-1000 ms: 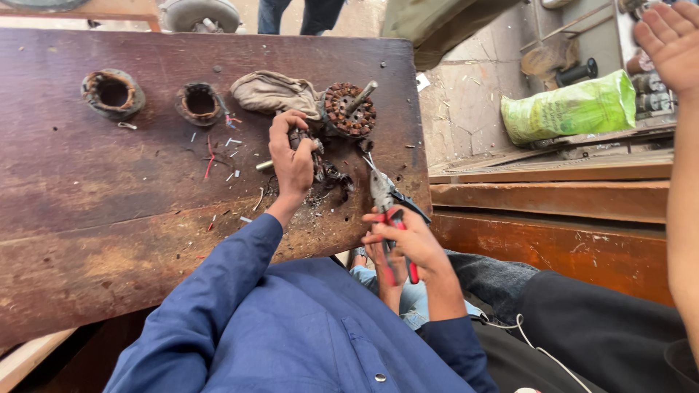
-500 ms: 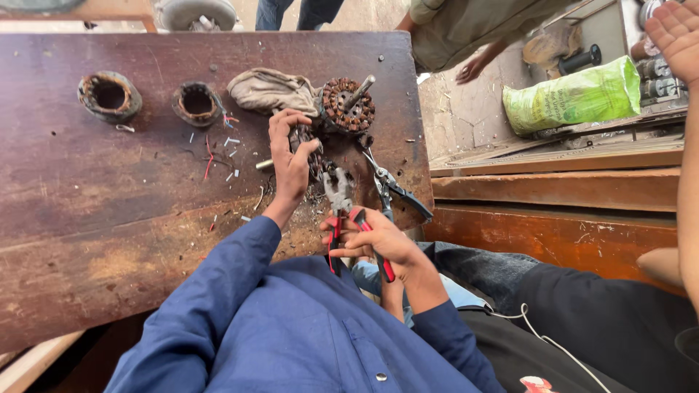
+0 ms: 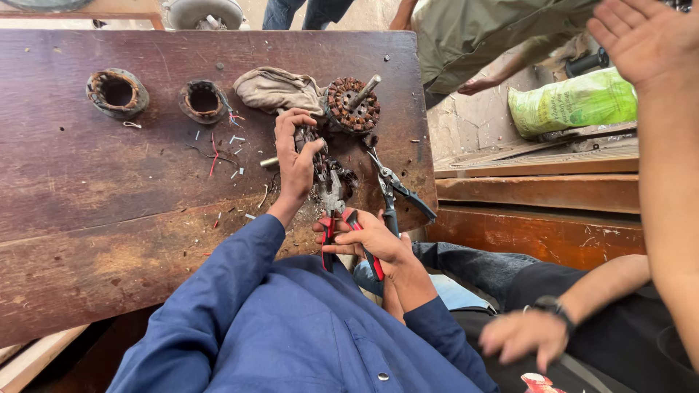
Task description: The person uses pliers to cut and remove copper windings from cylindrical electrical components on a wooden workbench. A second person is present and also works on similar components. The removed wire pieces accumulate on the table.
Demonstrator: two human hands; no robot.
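- Far left on the bench (image 3: 109,240), two hollow coil rings (image 3: 117,92) sit side by side, stripped bare by the look of them and set well apart from the hands.
- Between the rings and the hands, snipped wire bits (image 3: 218,153), red and pale, lie scattered over the wood; a fair share of cutting looks done.
- A crumpled grey rag (image 3: 273,87) lies at the back, touching the round copper-wound rotor (image 3: 354,104) with its shaft poking up at a tilt.
- The left hand (image 3: 295,156) presses down on a small dark tangled part (image 3: 336,178) just below the rotor, fingers (image 3: 284,124) curled over it and pinning it to the bench.
- The right hand (image 3: 371,236) is clenched round red-handled pliers (image 3: 331,218), whose nose reaches up into that same tangled part; whether the pliers are biting a wire is hard to tell from here.
- Just beside them lies a second pair, black-handled pliers (image 3: 397,189), loose near the bench edge, nobody touching it.
- My read: two rings finished, this piece mid-strip, the copper rotor untouched yet.
- On the right, other people's hands (image 3: 520,335) hover well clear, and a green bag (image 3: 575,102) rests on the planks.
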